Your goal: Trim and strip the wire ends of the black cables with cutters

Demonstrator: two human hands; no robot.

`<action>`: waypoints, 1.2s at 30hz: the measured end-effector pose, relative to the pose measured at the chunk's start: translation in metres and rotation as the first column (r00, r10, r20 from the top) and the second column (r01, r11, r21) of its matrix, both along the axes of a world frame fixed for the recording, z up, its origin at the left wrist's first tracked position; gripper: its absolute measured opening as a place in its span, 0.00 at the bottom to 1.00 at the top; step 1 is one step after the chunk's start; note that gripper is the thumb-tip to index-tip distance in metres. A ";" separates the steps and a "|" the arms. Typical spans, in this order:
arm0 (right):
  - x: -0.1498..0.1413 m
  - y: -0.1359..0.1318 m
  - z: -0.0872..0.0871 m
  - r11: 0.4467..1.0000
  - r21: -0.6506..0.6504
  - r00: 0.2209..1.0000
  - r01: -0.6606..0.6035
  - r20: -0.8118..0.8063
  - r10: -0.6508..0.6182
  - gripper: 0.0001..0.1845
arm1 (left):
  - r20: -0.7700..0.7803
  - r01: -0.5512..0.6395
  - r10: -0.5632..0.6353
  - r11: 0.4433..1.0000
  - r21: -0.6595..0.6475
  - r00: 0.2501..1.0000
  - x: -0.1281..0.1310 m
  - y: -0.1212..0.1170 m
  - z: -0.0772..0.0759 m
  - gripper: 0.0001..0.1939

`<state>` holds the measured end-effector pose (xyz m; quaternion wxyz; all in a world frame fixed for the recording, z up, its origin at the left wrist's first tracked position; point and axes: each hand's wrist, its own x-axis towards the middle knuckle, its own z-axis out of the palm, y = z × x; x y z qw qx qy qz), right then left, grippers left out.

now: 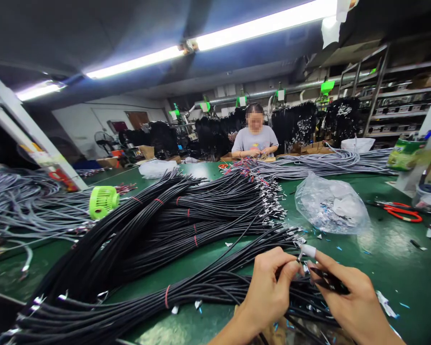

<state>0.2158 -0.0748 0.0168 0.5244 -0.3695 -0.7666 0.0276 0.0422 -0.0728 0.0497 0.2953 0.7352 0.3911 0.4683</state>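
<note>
head view: at six o'clock both hands meet over the near end of a black cable bundle. the left hand is closed, its fingertips pinching a black cable end with a small white sleeve just above them. the right hand is also closed, gripping a dark slim tool that points toward nine o'clock at the pinched cable end. the bundle, tied with red bands, runs from the hands toward eight o'clock across the green table. more black bundles fan out at the centre, their bare metal tips toward two o'clock. a clear plastic bag of scraps lies at two o'clock from the hands, with red-handled scissors further toward three o'clock. a lime-green fan sits at ten o'clock, just beside grey cables. at twelve o'clock a person in a grey shirt sits across the table, with a heap of grey cables beside them
</note>
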 end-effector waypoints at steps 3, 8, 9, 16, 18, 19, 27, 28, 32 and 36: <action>-0.002 -0.002 0.004 1.000 0.022 1.000 0.008 0.008 -0.008 0.28 | 0.010 0.066 -0.066 0.998 -0.008 0.998 -0.002 -0.001 0.001 0.18; -0.004 -0.006 0.005 1.000 0.011 0.999 0.028 0.015 -0.028 0.27 | 0.070 0.173 -0.169 0.983 -0.065 0.983 -0.006 0.001 0.002 0.20; -0.004 -0.006 0.005 0.999 0.006 0.999 0.035 0.011 -0.035 0.26 | 0.084 0.193 -0.186 0.978 -0.079 0.979 -0.006 0.001 0.002 0.21; -0.003 -0.011 0.011 0.995 -0.040 0.996 0.094 0.011 -0.093 0.18 | 0.241 0.212 -0.157 0.952 -0.221 0.958 -0.001 0.003 -0.002 0.19; -0.003 -0.013 0.013 0.993 -0.053 0.994 0.106 -0.010 -0.106 0.16 | 0.277 0.168 -0.097 0.956 -0.243 0.956 0.002 0.004 -0.002 0.17; -0.004 -0.014 0.014 0.993 -0.051 0.993 0.109 -0.029 -0.110 0.15 | 0.291 0.148 -0.071 0.957 -0.250 0.954 0.003 0.004 -0.003 0.17; -0.009 -0.017 0.010 0.994 -0.007 0.990 0.106 -0.098 -0.106 0.16 | 0.388 0.119 -0.040 0.976 -0.182 0.921 -0.003 0.005 0.001 0.08; -0.008 -0.016 0.009 0.995 0.008 0.992 0.097 -0.077 -0.096 0.16 | 0.362 0.072 -0.020 0.989 -0.131 0.932 -0.005 0.005 0.001 0.06; -0.007 -0.015 0.009 0.998 0.040 0.999 0.053 0.005 -0.054 0.19 | 0.227 -0.146 0.112 0.979 0.140 0.967 -0.008 0.001 0.004 0.05; -0.010 -0.016 0.012 0.995 -0.079 0.998 0.052 0.038 -0.049 0.18 | 0.098 -0.239 0.217 0.885 0.399 0.971 -0.007 -0.002 0.002 0.06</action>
